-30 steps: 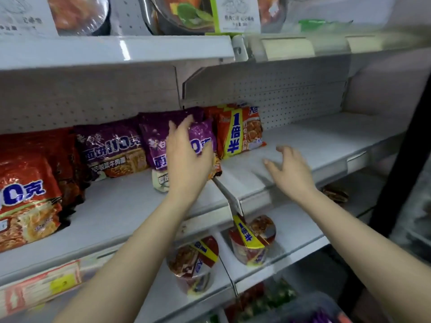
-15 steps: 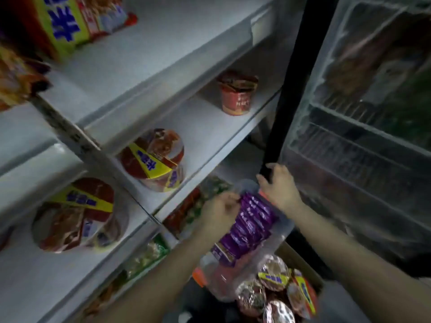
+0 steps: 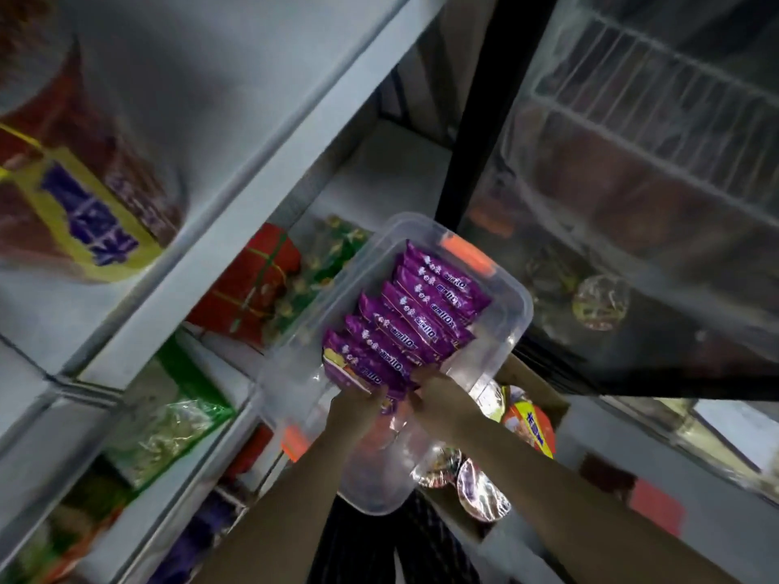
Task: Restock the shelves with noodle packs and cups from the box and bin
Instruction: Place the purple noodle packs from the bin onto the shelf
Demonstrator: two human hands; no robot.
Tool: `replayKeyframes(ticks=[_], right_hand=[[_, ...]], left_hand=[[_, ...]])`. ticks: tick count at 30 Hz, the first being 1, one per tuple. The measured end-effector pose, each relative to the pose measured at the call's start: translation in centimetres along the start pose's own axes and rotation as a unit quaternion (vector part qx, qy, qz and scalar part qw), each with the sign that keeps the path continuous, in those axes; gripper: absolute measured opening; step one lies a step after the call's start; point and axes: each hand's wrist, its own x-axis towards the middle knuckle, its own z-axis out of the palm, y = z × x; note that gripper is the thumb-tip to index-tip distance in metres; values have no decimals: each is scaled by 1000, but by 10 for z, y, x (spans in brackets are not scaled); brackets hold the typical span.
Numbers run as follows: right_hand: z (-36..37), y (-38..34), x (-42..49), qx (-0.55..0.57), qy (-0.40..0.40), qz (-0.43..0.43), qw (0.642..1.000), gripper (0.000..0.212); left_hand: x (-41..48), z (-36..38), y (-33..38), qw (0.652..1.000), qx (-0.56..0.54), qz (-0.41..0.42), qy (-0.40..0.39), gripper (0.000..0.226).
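Clear plastic bin (image 3: 512, 330), glossy purple packs (image 3: 404, 326)

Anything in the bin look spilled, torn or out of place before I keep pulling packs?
Nothing stands out. The purple noodle packs stand on edge in one tidy row inside the clear bin; both hands are at the near end of the row. No spill shows.

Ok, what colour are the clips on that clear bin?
Orange clips on the clear bin, best seen in the head view.

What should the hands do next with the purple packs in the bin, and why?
Probably lift the nearest packs out of the bin: both the left hand and the right hand already grip that end of the row.
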Motion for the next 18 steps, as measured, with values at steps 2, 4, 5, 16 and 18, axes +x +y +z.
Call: replayKeyframes(ticks=[2,4,5,16,18], right_hand=[[5,2,6,-14,-9,-3,1000,29],[5,3,7,-13,3,-6,1000,32],[3,5,7,-11,9,-6,1000,31],[-63,-23,-38,148,-27,-16,989,56],[-81,-35,-50,170,-59,-14,984,85]], left_hand=[[12,13,-1,1000,-13,4,5,54],[18,20,1,1000,-9,8,17,53],[20,23,2,999,-6,12,31,51],[-75,-75,14,962,-272,-10,-32,8],[-107,-104,26,953,-295,32,-57,6]])
